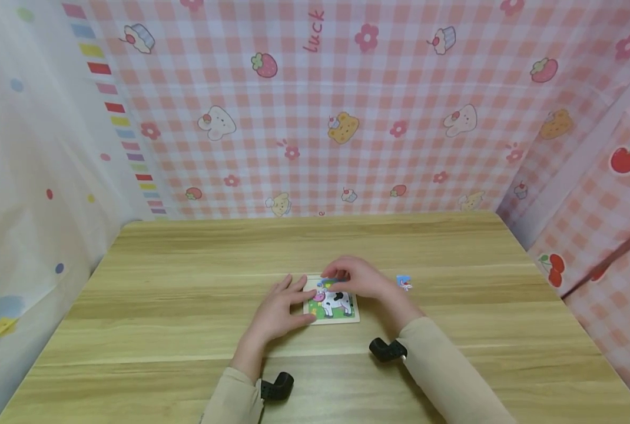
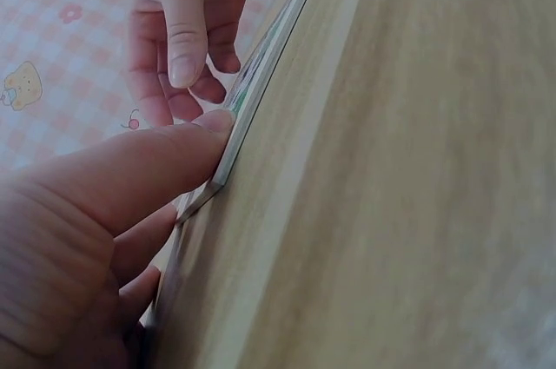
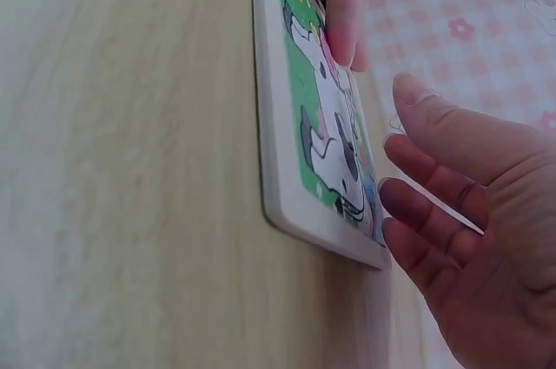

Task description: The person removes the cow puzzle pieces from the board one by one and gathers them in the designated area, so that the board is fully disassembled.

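A small square cow jigsaw puzzle in a pale wooden frame [image 1: 341, 321] lies flat on the table. My left hand [image 1: 279, 311] rests at its left side, with the thumb [image 2: 165, 161] pressing on the near corner and a finger reaching onto the picture. Over the far right part of the puzzle hovers my right hand [image 1: 361, 278], its fingers loosely bent. In the right wrist view a gap shows between that thumb [image 3: 460, 130] and the fingers, with nothing held there. To the right lies a loose blue puzzle piece [image 1: 404, 282], apart from the frame.
The wood-grain table [image 1: 188, 265] reaches back to a pink checked curtain [image 1: 315, 88]. More patterned cloth hangs at the left and right sides. A black wrist camera [image 1: 278, 387] sits on the left sleeve, and another black camera [image 1: 388, 350] on the right one.
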{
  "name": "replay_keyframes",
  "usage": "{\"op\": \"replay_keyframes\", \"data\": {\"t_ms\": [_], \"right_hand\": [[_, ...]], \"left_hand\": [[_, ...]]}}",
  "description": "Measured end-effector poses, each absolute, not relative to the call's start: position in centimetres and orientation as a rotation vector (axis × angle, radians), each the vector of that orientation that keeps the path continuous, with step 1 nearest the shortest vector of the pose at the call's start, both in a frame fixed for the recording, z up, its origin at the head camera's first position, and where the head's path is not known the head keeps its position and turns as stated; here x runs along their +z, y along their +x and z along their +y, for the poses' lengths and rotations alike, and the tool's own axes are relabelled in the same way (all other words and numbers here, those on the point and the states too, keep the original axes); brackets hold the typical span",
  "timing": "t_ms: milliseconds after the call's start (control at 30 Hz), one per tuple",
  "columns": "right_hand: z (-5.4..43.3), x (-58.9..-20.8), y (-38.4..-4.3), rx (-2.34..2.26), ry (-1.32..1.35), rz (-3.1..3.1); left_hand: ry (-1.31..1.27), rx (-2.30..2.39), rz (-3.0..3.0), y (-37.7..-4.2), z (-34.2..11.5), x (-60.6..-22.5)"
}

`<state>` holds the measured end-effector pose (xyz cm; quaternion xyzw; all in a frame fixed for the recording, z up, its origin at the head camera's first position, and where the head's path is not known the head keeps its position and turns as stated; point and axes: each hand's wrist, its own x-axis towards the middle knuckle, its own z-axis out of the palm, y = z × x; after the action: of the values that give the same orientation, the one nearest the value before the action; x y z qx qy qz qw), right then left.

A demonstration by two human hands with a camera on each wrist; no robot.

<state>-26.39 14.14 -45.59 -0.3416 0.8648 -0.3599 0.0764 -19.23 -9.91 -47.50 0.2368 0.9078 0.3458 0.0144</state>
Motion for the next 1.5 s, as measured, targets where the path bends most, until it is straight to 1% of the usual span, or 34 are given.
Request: {"op": "replay_keyframes", "data": {"t_ms": [367, 633, 1000, 1500], "right_hand": [[13.1, -45.4, -26.6, -0.944, -1.059, 2.631], [12.7, -45.9, -26.9, -0.870, -1.034, 2.660], [12.1, -45.3, -26.7, -0.767, -1.051, 2.670], [11.5, -45.3, -26.4, -0.757, -0.973, 2.714]], "left_hand": [[0.736, 1.085, 2.823, -19.2, -10.0, -47.5], [0.734, 1.072, 2.817, -19.2, -10.1, -47.5], [0.737, 1.070, 2.813, -19.2, -10.0, -47.6], [0.733, 1.069, 2.818, -19.2, -10.0, -47.7]]}}
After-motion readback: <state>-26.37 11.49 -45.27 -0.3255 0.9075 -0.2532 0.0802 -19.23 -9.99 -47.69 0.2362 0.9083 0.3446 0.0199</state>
